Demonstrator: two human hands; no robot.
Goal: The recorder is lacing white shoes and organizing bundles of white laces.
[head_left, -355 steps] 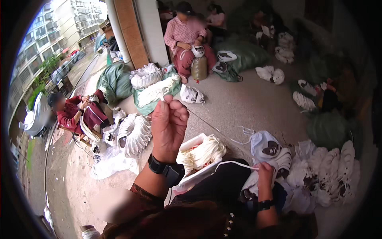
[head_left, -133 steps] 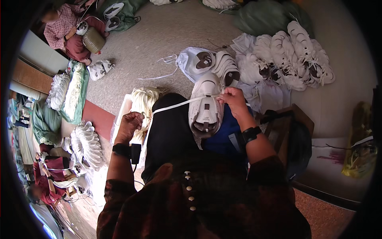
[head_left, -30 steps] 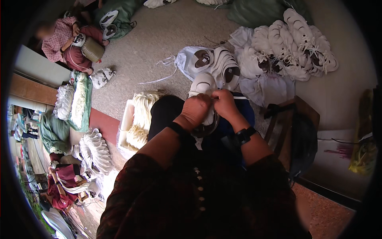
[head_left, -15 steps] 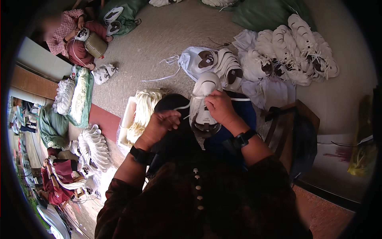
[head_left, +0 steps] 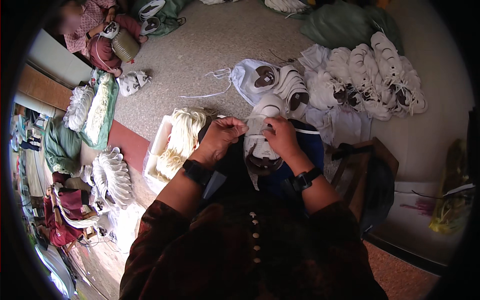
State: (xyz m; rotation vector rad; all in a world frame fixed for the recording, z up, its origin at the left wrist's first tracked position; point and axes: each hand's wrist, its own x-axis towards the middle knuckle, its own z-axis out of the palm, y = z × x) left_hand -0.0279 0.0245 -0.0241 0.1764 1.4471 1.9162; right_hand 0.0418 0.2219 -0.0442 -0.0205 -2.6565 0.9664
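A white shoe upper (head_left: 259, 151) with a dark inside rests over my lap, its rounded toe pointing away from me. My left hand (head_left: 224, 138) is at the upper's left edge, thumb and forefinger pinched together on what looks like the end of a white shoelace, mostly hidden by the fingertips. My right hand (head_left: 283, 136) lies over the upper's right side, its fingers bent and closed on the lacing area. What those right fingertips grip there is too small to see clearly.
A white box of cream shoelaces (head_left: 182, 140) stands left of my knees. Ahead lie more white uppers (head_left: 290, 85) on a white bag (head_left: 245, 82). A large pile of laced uppers (head_left: 370, 75) is at right, beside a wooden stool (head_left: 382, 155). Other people (head_left: 95, 30) sit at left.
My left hand has moved right and slightly up, from beside the upper to its edge, its fingers now pinched. My right hand stays on the upper.
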